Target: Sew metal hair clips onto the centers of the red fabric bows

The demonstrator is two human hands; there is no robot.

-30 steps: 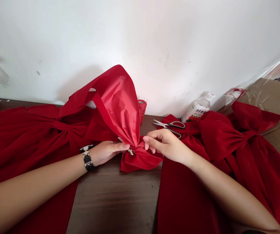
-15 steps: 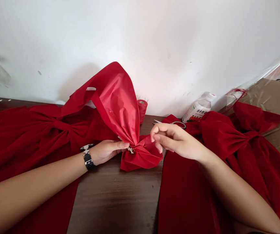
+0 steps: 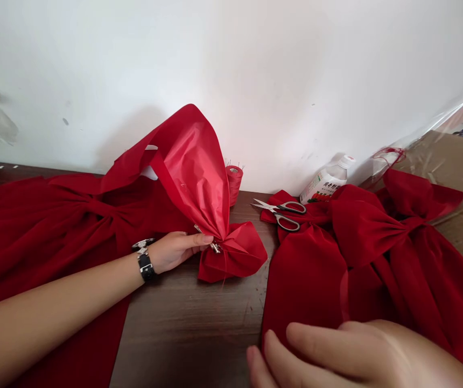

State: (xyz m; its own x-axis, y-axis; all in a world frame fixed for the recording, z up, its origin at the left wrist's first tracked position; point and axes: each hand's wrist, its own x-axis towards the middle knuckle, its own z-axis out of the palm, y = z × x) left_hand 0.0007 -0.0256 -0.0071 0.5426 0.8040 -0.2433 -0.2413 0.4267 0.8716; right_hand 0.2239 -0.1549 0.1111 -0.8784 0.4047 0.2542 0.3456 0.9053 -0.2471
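The left hand [image 3: 174,251] pinches the red bow [image 3: 197,183] just beside a metal clip [image 3: 214,247], on the table [image 3: 183,323]. The long loop of the bow stands up toward 12 o'clock from the clip, and its short end lies toward 4 o'clock. The right hand [image 3: 336,353] is open over red velvet [image 3: 304,275], well apart from the left, so the bow lies at 10 o'clock from it, and the left hand is the nearer one.

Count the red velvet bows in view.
2. One velvet bow lies at the left of the wooden table; the other velvet bow lies at the right, beside the scissors. More may be hidden in the folds.
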